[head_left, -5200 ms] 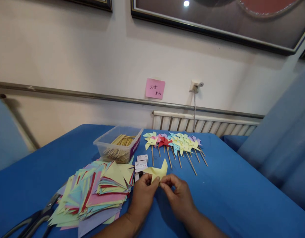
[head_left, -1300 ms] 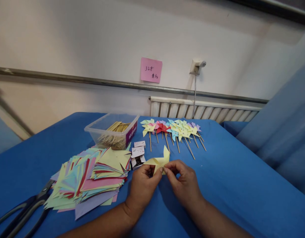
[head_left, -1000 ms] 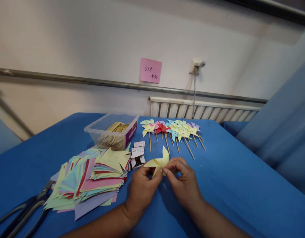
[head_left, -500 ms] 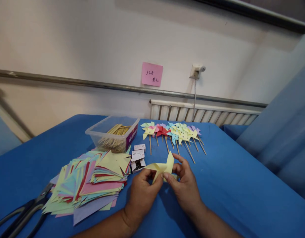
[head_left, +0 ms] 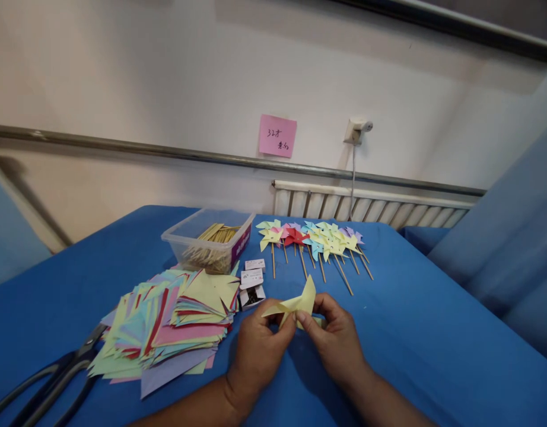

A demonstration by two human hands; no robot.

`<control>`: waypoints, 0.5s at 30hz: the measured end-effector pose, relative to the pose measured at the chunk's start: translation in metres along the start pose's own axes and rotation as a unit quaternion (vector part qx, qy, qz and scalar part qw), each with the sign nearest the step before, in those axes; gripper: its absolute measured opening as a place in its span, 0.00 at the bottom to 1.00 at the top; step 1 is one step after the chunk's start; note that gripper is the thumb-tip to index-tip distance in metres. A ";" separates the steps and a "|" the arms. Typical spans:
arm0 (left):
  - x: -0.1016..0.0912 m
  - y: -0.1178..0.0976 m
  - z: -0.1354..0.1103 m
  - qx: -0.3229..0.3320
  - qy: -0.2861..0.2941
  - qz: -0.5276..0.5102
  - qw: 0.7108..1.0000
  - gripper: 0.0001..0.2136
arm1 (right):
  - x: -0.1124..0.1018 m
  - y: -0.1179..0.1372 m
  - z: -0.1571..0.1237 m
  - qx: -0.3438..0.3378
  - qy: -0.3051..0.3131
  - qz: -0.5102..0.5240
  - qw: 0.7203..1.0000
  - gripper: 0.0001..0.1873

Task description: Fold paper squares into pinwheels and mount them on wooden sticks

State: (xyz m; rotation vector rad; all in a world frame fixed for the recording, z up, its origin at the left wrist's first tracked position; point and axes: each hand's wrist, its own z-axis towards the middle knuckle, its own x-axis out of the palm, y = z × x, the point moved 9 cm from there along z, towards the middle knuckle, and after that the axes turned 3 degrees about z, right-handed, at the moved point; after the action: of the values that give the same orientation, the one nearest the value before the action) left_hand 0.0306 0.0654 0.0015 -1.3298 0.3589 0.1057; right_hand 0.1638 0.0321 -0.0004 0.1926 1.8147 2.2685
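Your left hand (head_left: 259, 347) and right hand (head_left: 338, 337) both pinch the pale-yellow paper pinwheel (head_left: 305, 300) between thumbs and fingers, right of the coloured paper stack (head_left: 180, 335); stick-mounted pinwheels (head_left: 332, 243) lie behind and right of that stack.

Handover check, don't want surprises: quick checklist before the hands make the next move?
1. Both hands on the work: ok, left hand and right hand pinch the folded yellow paper.
2. Folds fastened at the middle: cannot tell, thumbs cover it.
3. Sticks available: ok, many in the plastic tub.
4. Small box open: ok, dark contents visible.
5. Scissors away from the hands: ok, left of the paper pile.
6. Paper pile squared up: not ok, sheets fan out unevenly.
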 end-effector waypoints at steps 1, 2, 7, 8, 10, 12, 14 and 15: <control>0.000 -0.001 0.000 0.000 0.000 0.003 1.000 0.05 | 0.000 0.000 0.000 0.000 0.001 0.000 1.000 0.07; -0.001 -0.001 0.000 -0.001 -0.002 0.004 1.000 0.05 | 0.000 0.000 -0.001 -0.001 0.001 0.000 1.000 0.07; -0.002 -0.006 0.000 0.003 -0.005 0.005 1.000 0.06 | -0.001 0.002 0.000 -0.005 -0.008 0.000 1.000 0.06; -0.001 -0.006 0.000 0.003 -0.001 0.002 1.000 0.06 | -0.002 0.003 0.000 -0.005 -0.011 0.002 1.000 0.06; 0.000 -0.007 0.000 0.001 0.005 -0.008 1.000 0.06 | -0.003 0.003 0.001 -0.008 -0.015 0.005 1.000 0.05; 0.000 -0.006 0.001 -0.008 0.003 -0.022 1.000 0.06 | -0.003 0.003 0.001 -0.008 -0.017 0.006 1.000 0.06; 0.000 -0.004 0.001 -0.021 0.003 -0.042 0.999 0.05 | -0.003 0.000 0.001 -0.002 -0.016 0.013 1.000 0.06; 0.000 -0.003 0.002 -0.028 0.004 -0.053 0.998 0.05 | -0.003 -0.001 0.002 0.002 -0.014 0.021 1.000 0.06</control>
State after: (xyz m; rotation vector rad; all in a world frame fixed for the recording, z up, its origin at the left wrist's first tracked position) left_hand 0.0319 0.0666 0.0042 -1.4023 0.2938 0.0225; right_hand 0.1672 0.0330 -0.0009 0.2631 1.8185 2.2788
